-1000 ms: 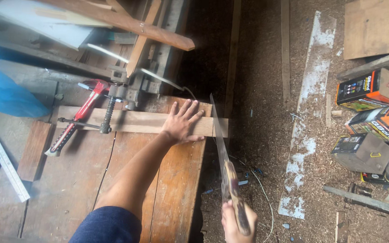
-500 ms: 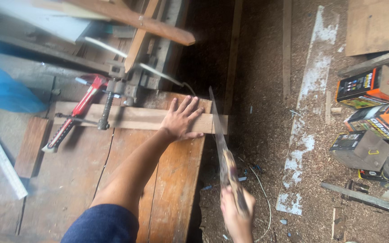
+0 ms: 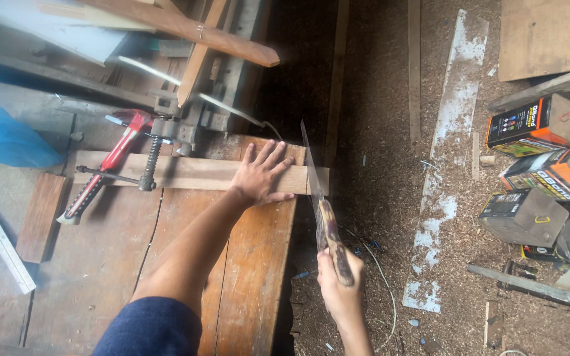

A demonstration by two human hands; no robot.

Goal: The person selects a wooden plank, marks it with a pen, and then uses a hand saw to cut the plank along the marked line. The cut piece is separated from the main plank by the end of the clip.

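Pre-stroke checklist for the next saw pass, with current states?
1. Board clamped to the workbench: ok, a red-handled clamp sits across its left part.
2. Left hand flat on the board, pressing down: ok.
3. Left fingers apart from the saw blade: ok, but close.
4. Right hand closed on the saw handle: ok.
5. Blade at the overhanging board end, past the bench edge: ok.
6. Cut line marked: cannot tell.
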